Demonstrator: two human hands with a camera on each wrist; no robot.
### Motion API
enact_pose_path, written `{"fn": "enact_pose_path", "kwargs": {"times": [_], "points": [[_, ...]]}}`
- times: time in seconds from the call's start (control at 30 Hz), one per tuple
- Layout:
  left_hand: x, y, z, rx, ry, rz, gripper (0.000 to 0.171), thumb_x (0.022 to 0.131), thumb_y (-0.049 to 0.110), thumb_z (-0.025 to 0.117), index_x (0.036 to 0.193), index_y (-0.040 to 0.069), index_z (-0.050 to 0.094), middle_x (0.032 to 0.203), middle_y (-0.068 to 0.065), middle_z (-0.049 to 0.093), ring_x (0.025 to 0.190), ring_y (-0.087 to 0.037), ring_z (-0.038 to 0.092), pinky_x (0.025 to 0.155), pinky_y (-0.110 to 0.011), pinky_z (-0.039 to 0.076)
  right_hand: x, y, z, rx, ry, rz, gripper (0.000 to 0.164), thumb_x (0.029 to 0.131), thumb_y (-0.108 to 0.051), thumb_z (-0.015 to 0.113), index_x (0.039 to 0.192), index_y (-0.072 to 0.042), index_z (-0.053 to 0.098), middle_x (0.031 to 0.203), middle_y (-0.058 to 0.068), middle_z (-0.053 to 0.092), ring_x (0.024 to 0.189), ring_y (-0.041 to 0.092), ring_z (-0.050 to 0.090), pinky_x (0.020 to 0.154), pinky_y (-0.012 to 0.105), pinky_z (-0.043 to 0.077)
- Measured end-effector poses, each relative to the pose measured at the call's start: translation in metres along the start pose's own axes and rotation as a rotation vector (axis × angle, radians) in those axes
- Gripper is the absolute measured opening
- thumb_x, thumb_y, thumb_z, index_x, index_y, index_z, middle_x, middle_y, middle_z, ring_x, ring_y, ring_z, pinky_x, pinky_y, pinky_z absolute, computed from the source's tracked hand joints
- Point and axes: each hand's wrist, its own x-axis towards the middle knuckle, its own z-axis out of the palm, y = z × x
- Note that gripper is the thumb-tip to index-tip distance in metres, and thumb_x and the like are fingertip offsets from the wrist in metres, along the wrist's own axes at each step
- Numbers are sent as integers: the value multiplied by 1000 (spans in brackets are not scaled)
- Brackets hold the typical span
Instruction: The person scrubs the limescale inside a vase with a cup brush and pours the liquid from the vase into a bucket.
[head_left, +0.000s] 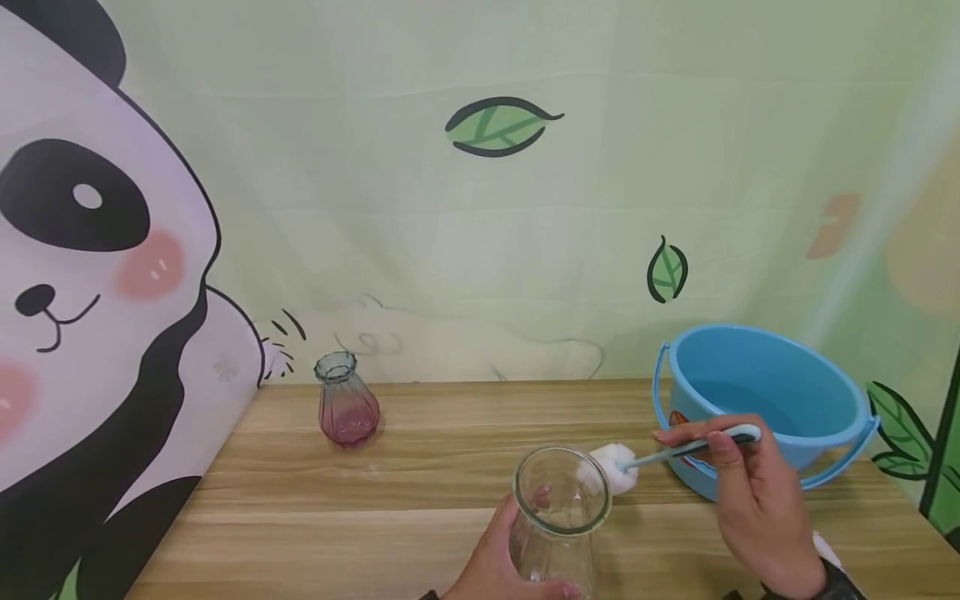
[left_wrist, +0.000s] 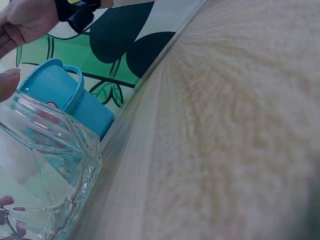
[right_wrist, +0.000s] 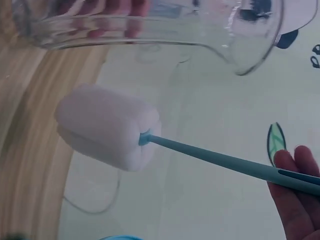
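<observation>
A clear glass vase with a flared rim stands near the front of the table. My left hand grips it around its side, thumb across the front. My right hand holds a sponge bottle brush by its blue handle. The brush's white sponge head is outside the vase, just right of and beyond its rim in the head view. In the left wrist view the faceted glass base fills the lower left, with part of my left thumb above it.
A light blue bucket with its handle lowered stands at the right, just beyond my right hand. A small ribbed vase, grey-green fading to pink, stands at the back left. Behind the wooden table hangs a panda-print cloth.
</observation>
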Motion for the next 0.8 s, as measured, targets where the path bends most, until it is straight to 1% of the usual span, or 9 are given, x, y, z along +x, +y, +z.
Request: {"fn": "enact_pose_path", "kwargs": {"times": [0.1,0.2,0.27,0.3,0.37,0.47,0.6,0.7,0.8], "points": [[0,0,0,-13,-11,1,92,69,35,87,144,41,33,142,9,41,126,-20,36,95,-51,41,8,-4,0,227,21,-97,17,101,10,25,102,19,40,93,22,65,92,31,64,89,25,51],[0,1,0,-28,-21,2,93,70,34,87,144,41,32,142,8,41,126,-20,37,94,-49,43,16,-9,1,427,31,-168,19,101,8,22,98,20,36,84,19,57,81,32,62,93,34,51],[0,1,0,-39,-26,-1,93,70,34,87,145,41,32,143,8,40,126,-19,37,95,-48,43,22,-12,2,538,37,-207,20,102,6,21,96,19,35,78,17,49,72,29,55,91,36,52],[0,0,0,-39,-27,1,93,70,34,87,145,41,32,143,8,40,126,-19,37,95,-48,44,24,-14,4,578,42,-224,20,102,4,22,94,18,34,75,15,45,68,26,51,86,34,52],[0,0,0,-39,-30,9,93,70,34,87,145,40,32,143,7,40,127,-19,36,96,-50,42,28,-19,6,626,53,-246,21,103,3,22,93,16,34,73,12,39,64,22,43,71,29,48],[0,-1,-1,-38,-32,9,92,70,34,87,145,40,33,142,6,41,127,-21,35,96,-53,42,35,-26,10,685,67,-276,22,103,1,23,90,15,34,72,10,32,62,19,35,57,30,31],[1,-3,-1,-42,-30,17,91,70,32,87,144,40,34,142,5,42,127,-20,35,96,-53,41,42,-37,14,742,60,-305,29,105,-5,20,83,11,31,69,8,27,60,17,30,54,30,20],[1,-4,-1,-34,-28,22,91,70,33,87,144,40,34,142,5,42,128,-20,35,98,-57,39,47,-42,15,824,40,-329,37,107,-13,19,77,7,27,65,7,23,54,14,25,52,29,17],[0,-3,-1,-13,-23,13,91,70,36,87,144,41,33,142,7,43,128,-20,34,99,-62,36,52,-46,14,928,14,-314,43,107,-20,22,73,5,25,61,5,21,50,13,23,49,28,17]]}}
